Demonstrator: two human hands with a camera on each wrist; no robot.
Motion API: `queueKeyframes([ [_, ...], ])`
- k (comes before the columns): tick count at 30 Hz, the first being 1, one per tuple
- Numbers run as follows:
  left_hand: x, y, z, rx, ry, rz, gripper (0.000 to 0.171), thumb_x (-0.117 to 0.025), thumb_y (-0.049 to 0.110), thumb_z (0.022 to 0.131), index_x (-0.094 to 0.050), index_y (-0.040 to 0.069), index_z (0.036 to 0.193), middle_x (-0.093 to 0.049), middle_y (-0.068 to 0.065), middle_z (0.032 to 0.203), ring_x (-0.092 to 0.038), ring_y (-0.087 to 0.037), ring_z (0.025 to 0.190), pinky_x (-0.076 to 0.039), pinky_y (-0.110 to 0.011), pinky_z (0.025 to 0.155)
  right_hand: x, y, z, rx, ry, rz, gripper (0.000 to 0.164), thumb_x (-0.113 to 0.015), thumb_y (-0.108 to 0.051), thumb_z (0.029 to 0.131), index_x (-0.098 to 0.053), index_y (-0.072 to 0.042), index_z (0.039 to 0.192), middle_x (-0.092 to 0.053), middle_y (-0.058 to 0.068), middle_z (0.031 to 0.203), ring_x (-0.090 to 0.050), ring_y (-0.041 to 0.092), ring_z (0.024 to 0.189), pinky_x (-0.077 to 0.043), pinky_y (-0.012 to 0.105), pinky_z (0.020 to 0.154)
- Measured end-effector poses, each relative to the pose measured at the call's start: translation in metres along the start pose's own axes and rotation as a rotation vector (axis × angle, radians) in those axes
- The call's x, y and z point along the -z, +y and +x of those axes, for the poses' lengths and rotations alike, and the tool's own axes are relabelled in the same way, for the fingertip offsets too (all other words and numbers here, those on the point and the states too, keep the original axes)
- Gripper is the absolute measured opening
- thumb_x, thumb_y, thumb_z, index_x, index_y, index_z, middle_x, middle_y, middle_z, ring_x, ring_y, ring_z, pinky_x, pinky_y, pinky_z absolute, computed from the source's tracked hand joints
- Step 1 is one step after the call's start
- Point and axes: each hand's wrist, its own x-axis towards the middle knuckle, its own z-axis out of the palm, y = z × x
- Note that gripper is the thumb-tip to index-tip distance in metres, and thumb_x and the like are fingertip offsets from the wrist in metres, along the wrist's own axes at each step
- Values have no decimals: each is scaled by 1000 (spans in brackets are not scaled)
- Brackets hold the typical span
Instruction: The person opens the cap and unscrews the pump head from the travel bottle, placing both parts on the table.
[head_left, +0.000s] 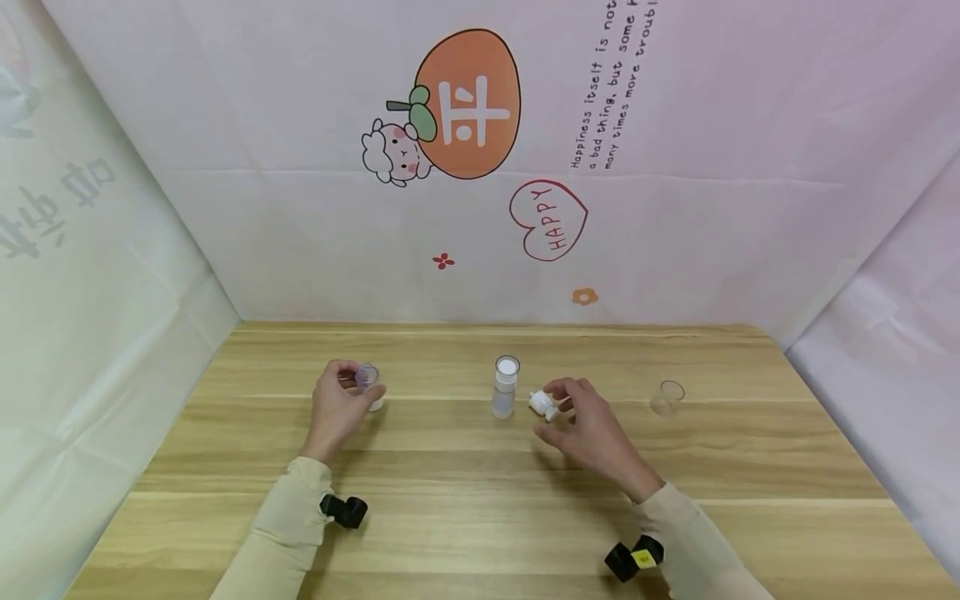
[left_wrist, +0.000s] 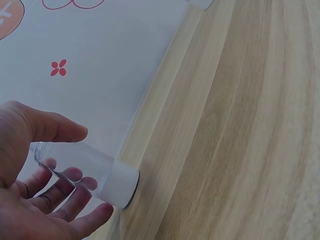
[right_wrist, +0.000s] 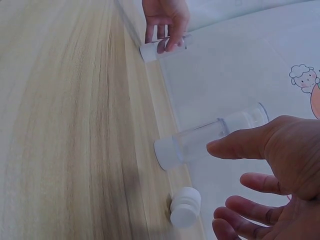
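Note:
At the left of the table, my left hand (head_left: 339, 404) has its thumb and fingers curled round a clear bottle (left_wrist: 95, 165) with a white base. The bottle stands upright, and some fingers show through its wall. Toward the right, my right hand (head_left: 585, 423) is spread beside a small white pump head (head_left: 543, 405) lying on the table. Its thumb and fingers are apart with nothing between them. In the right wrist view, the white piece (right_wrist: 185, 207) sits below the thumb. Between the hands stands another clear bottle (head_left: 503, 400), with a white base and a white upper part.
A clear cap (head_left: 667, 400) stands on the wooden table (head_left: 450, 517) right of my right hand. White printed cloth (head_left: 300, 208) rises behind the table and along both sides. Black wrist cameras (head_left: 345, 511) are strapped to both forearms.

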Motion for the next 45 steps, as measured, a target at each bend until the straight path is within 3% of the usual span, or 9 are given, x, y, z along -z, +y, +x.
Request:
queueKeyframes([
  [5,1,0,-1,-2,0,-1,50,-76,6,87,-47,-7,126,-56,-25,124,-58,-37,115,-52,-38,97,0,0,-1,12,11,9,50,-84,-7,83,-58,2,125,-58,20,115,-61,37,101,-55,52,84],
  [13,1,0,-3,-11,14,20,51,-77,7,87,-47,-8,124,-56,-26,122,-58,-37,112,-49,-42,97,1,1,-2,30,20,4,49,-84,-7,83,-58,3,124,-58,20,113,-61,36,99,-56,51,82],
  [19,2,1,-4,-33,12,1,59,-79,5,85,-44,-6,131,-52,-24,128,-51,-38,121,-41,-48,107,3,-1,-2,30,31,5,51,-85,-6,82,-58,3,124,-59,20,113,-61,35,99,-56,51,82],
  [35,1,30,-12,-322,101,163,67,-83,8,82,-48,-4,138,-53,-20,135,-46,-38,129,-36,-52,108,5,-3,-3,56,36,6,51,-84,-6,83,-58,3,125,-59,22,114,-62,36,99,-55,52,81],
  [41,-5,45,-19,-451,112,195,68,-84,6,80,-50,-5,138,-53,-21,135,-46,-40,129,-36,-53,108,5,-4,-3,67,41,8,50,-83,-7,84,-58,3,126,-59,21,114,-62,35,99,-55,51,81],
  [45,-12,55,-23,-501,110,208,67,-84,6,79,-51,-4,136,-54,-21,135,-47,-38,128,-38,-52,106,6,-7,-4,79,41,8,49,-82,-6,85,-57,3,126,-59,21,113,-62,35,99,-55,50,80],
])
